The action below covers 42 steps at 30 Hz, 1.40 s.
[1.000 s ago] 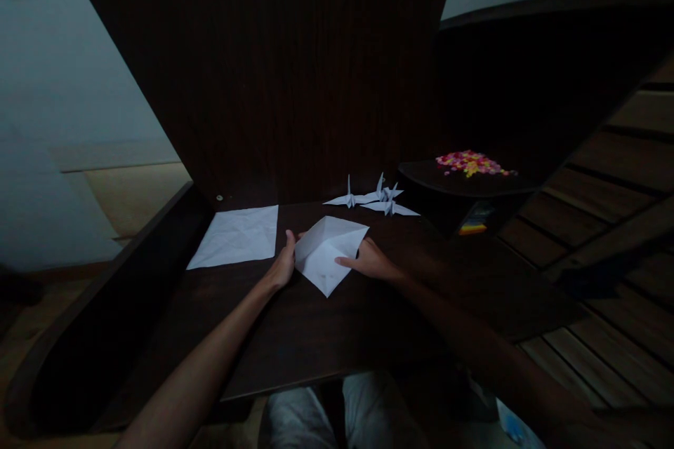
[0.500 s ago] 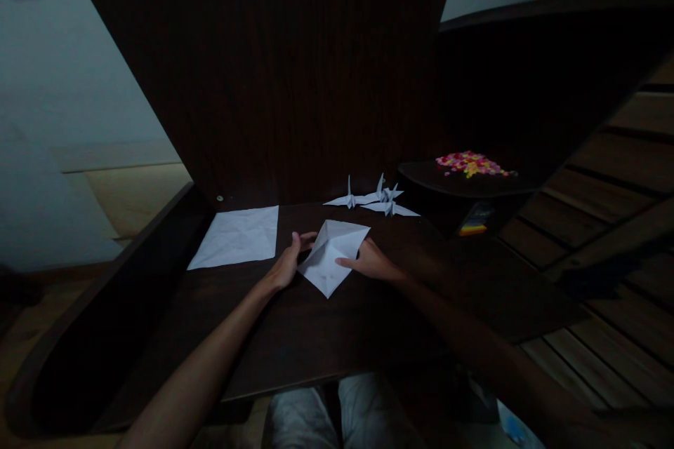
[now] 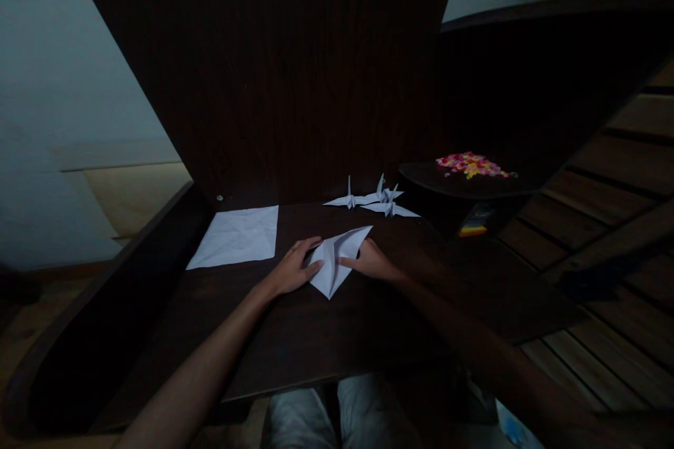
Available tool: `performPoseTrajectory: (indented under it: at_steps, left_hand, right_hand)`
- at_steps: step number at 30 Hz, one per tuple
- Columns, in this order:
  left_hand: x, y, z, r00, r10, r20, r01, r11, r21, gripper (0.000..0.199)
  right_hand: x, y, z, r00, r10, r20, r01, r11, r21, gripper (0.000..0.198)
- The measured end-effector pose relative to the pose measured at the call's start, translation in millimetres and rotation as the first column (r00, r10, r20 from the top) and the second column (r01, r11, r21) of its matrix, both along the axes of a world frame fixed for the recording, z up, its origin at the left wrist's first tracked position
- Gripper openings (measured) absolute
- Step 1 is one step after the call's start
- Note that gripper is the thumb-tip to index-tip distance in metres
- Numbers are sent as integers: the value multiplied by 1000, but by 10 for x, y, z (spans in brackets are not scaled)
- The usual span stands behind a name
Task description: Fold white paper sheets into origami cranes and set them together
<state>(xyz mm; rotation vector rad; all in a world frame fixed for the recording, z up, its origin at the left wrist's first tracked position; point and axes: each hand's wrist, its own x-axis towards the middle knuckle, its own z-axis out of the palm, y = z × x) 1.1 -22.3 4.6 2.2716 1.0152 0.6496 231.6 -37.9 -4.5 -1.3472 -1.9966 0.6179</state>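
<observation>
A white sheet of origami paper (image 3: 331, 270), partly folded with a raised crease down its middle, is held between my hands over the dark desk. My left hand (image 3: 293, 267) grips its left side, thumb on top and fingers behind the edge. On the right side my right hand (image 3: 375, 262) pinches it, its thumb pressed on the face and its fingers hidden underneath. Just beyond stand several folded white paper cranes (image 3: 387, 205), wings spread. To the left lies a flat, creased white paper sheet (image 3: 236, 235).
A small corner shelf (image 3: 426, 179) at the right bears a heap of pink, red and yellow bits (image 3: 471, 165). Below it sits a small box with a yellow end (image 3: 473, 228). The dark desk (image 3: 295, 337) has a raised left side panel (image 3: 105, 302) and a tall back panel.
My left hand has closed onto the paper's left side, its thumb now on top. The paper has bent inward, narrowing around a central ridge. My right hand keeps its hold.
</observation>
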Motion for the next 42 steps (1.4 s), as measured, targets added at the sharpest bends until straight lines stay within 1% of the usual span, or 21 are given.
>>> performPoseTrajectory:
  at_steps: [2, 4, 8, 13, 18, 23, 28, 30, 32, 34, 35, 36, 38, 39, 40, 42]
  left_hand:
    - [0, -20, 1, 999, -3, -40, 5, 999, 34, 59]
    - [-1, -37, 5, 998, -5, -64, 8, 999, 41, 64]
    - [-7, -47, 3, 997, -34, -73, 38, 998, 48, 72]
    - [-14, -33, -13, 994, -75, -79, 78, 996, 40, 75]
    - [-22, -16, -10, 996, -71, -46, 73, 996, 57, 76]
    - [-32, -2, -11, 998, -44, -49, 47, 997, 61, 76]
    - [-29, 9, -15, 998, -8, -65, 13, 997, 75, 81]
    - [-21, 5, -13, 996, 32, -81, -26, 996, 86, 84]
    - [-9, -7, -5, 992, 76, -104, -65, 992, 108, 87]
    - [6, -27, 9, 985, 109, -132, -91, 986, 140, 89]
    - [14, -39, 17, 982, 121, -145, -99, 983, 156, 90]
    - [24, -52, 25, 979, 133, -156, -106, 979, 172, 90]
    - [43, -74, 34, 972, 156, -174, -119, 971, 206, 91]
    - [53, -81, 35, 969, 167, -180, -126, 967, 220, 91]
    - [61, -85, 32, 967, 177, -182, -133, 964, 231, 90]
    - [71, -80, 18, 967, 182, -179, -137, 962, 238, 90]
  right_hand:
    - [6, 1, -3, 1000, -5, -17, 5, 1000, -4, 30]
    - [7, -3, 1, 1000, 2, -28, -2, 1000, -3, 30]
    - [-1, -19, 27, 1000, 11, -21, -11, 1000, -4, 33]
    - [3, -8, 8, 1000, 12, 8, -12, 1000, 0, 36]
    - [28, 28, -61, 998, -2, 68, 1, 1000, 16, 39]
    - [21, 9, -36, 996, -11, 87, 8, 999, 33, 35]
    - [0, -1, 13, 993, -32, 112, 24, 997, 69, 25]
    - [4, 12, 22, 990, -91, 109, 77, 989, 126, 22]
    - [15, 28, 30, 977, -199, 76, 180, 962, 206, 22]
    - [25, 33, 46, 959, -283, 1, 273, 926, 262, 25]
    - [25, 29, 60, 954, -295, -49, 297, 916, 269, 27]
    - [23, 19, 76, 954, -284, -102, 301, 917, 261, 27]
    - [5, -17, 114, 963, -193, -189, 233, 948, 217, 24]
    - [-8, -40, 132, 969, -131, -211, 171, 967, 188, 24]
    - [-24, -64, 147, 979, -38, -202, 70, 985, 155, 24]
    - [-59, -105, 159, 982, 64, -177, -48, 994, 96, 24]
